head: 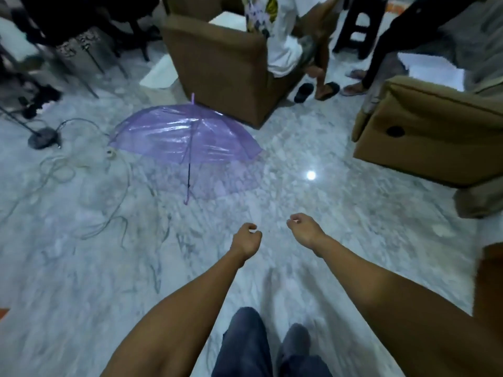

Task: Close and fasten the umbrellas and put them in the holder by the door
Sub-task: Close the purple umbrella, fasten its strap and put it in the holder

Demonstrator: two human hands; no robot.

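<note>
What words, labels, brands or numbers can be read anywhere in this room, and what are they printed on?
None can be read.
The white shirt with yellow and purple print, draped over the brown upholstered armchair: a pattern only, too blurred to show any letters.
The open translucent purple plastic umbrella on the grey marble floor: no label visible.
The tan padded sofa at right: plain, no text.

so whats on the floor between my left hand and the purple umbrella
Nothing: the head view shows only bare marble floor between the left hand and the purple umbrella.
</note>
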